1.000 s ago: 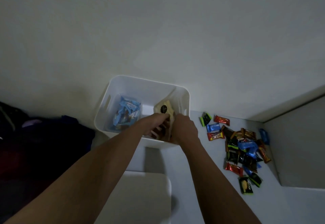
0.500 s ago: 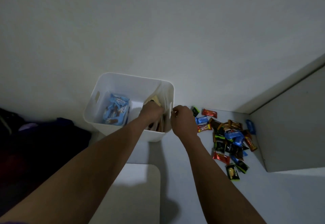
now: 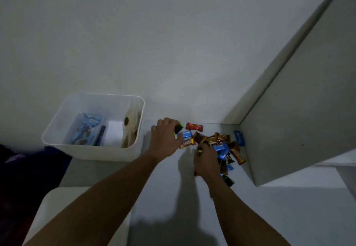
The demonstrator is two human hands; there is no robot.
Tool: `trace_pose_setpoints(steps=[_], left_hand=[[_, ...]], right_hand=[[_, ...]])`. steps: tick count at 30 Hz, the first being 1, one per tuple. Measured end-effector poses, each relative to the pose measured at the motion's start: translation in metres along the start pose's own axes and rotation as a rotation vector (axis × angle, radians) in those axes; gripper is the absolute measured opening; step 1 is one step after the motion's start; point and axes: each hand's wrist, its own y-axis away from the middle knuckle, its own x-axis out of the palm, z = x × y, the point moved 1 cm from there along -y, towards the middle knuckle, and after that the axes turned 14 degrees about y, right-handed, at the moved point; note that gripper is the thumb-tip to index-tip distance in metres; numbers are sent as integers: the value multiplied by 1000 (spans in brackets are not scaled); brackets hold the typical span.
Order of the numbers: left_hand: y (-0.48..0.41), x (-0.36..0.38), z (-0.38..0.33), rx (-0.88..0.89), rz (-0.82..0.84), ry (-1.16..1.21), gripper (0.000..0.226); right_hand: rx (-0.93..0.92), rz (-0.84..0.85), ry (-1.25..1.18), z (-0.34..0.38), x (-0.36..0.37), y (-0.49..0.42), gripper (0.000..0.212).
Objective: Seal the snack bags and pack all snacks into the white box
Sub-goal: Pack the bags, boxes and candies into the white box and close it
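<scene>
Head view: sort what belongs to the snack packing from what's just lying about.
Job: white box, blue snack bag, beige bag, loose snacks, green-edged snack in left hand, right hand.
Lying about: dark cloth, grey panel.

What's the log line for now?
phase: gathering | left hand: grips black-green packet | right hand: in snack pile, grip unclear | white box: blue bag, beige bag inside

Inventory: white tabletop (image 3: 289, 216); pale wall (image 3: 173, 33) behind; grey panel (image 3: 298, 110), right; cream seat (image 3: 63, 197), lower left; dark fabric (image 3: 19, 168), far left.
</scene>
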Motion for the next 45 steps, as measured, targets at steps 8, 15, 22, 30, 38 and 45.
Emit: trace_pose_setpoints(steps=[8,15,22,30,38,45], left_hand=[[52,132,-10,179,638,-217,123],[31,181,-5,257,688,-348,143],[12,210,12,333,679,-239,124],[21,220,17,307,538,-76,81],[16,227,16,354,297,-2,35],[14,232,19,322,203,30,32]], right_hand=[[-67,248,141,-140,4,27,107],[-338,308,349,-176,13,-11,136],[-604,396,491,-187,20,-68,138],[-662,203,420,-192,35,-68,101],[-581,31,331,-179,35,-75,65],[-561,13,362,-182,45,-80,63]])
